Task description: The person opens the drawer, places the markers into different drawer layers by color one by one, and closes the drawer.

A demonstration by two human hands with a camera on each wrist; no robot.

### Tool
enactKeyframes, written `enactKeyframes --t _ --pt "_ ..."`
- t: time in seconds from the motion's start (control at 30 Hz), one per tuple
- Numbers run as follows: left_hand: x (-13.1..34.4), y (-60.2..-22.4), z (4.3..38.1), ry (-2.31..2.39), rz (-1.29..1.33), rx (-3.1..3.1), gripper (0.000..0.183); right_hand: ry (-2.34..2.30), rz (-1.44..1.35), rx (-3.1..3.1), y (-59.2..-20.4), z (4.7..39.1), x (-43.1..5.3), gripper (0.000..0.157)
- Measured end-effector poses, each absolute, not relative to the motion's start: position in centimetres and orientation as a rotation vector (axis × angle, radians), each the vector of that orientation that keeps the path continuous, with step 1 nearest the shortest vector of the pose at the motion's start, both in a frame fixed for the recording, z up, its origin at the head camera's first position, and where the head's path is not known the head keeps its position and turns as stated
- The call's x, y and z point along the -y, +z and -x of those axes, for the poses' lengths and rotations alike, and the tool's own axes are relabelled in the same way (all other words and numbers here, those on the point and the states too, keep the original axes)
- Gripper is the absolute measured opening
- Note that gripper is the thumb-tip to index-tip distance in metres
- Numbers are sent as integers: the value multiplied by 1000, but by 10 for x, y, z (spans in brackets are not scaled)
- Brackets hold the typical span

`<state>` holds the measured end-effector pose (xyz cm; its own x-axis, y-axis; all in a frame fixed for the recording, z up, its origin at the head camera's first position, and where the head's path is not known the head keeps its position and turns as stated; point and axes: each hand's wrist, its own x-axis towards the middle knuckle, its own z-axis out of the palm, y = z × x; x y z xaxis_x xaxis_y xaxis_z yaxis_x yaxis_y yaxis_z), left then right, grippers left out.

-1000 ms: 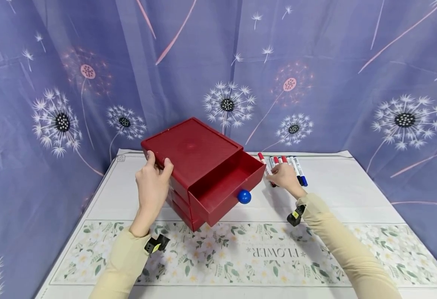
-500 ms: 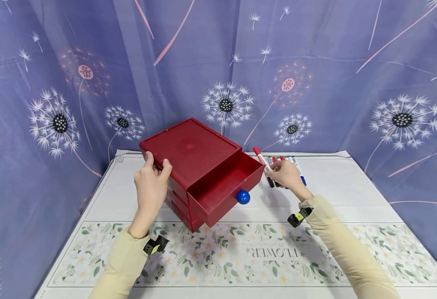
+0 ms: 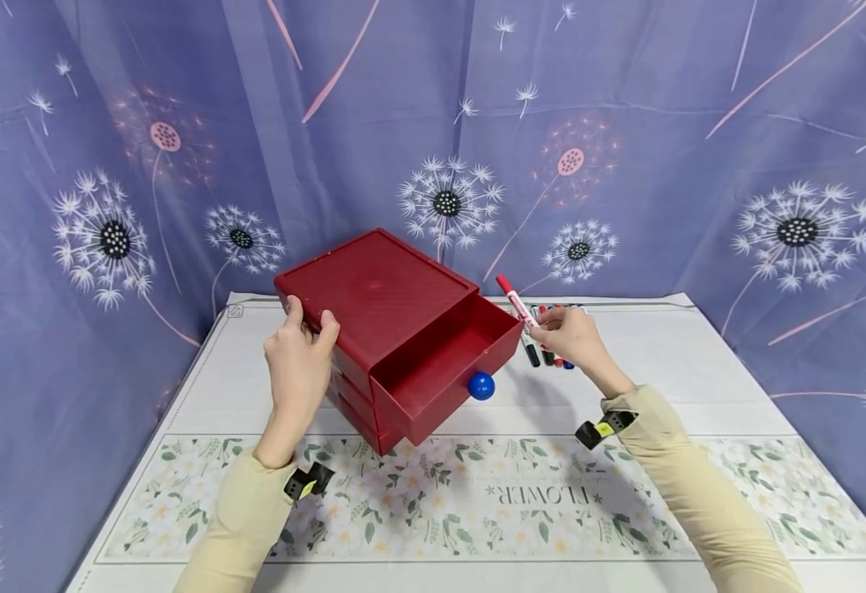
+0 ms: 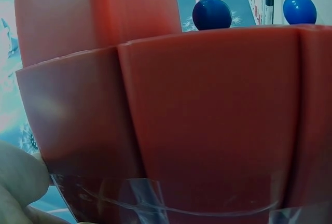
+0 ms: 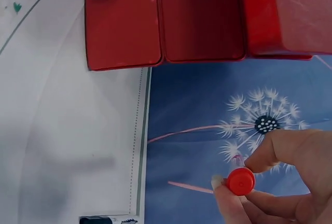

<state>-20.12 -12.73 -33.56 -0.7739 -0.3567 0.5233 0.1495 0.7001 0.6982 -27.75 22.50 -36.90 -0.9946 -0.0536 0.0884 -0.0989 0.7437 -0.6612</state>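
Observation:
A red drawer cabinet [image 3: 374,305] stands on the table, its top drawer [image 3: 433,412] pulled out and a blue ball knob [image 3: 481,385] on the front. Against the cabinet's left side rests my left hand [image 3: 298,379], thumb and index finger at the top edge; its other fingers are hidden in the head view. My right hand [image 3: 575,338] pinches a white marker [image 3: 516,303] with a red cap, held tilted above the table just right of the drawer. In the right wrist view the marker's red end [image 5: 241,181] faces the camera between thumb and fingers.
Several more markers [image 3: 532,352] lie in a row behind and below my right hand, partly covered by it. A white cloth with a floral strip [image 3: 433,502] covers the table. A purple dandelion-print curtain [image 3: 344,165] hangs behind the table.
The right hand has picked the red-capped marker out of the row and raised it off the table. The left hand has stayed at the cabinet's side.

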Motion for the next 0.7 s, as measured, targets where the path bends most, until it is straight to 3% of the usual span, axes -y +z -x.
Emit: enactKeyframes --t 0.7 --pt "128 -335 201 -1002 -148 2237 54 1139 -269 2695 -348 265 -221 28"
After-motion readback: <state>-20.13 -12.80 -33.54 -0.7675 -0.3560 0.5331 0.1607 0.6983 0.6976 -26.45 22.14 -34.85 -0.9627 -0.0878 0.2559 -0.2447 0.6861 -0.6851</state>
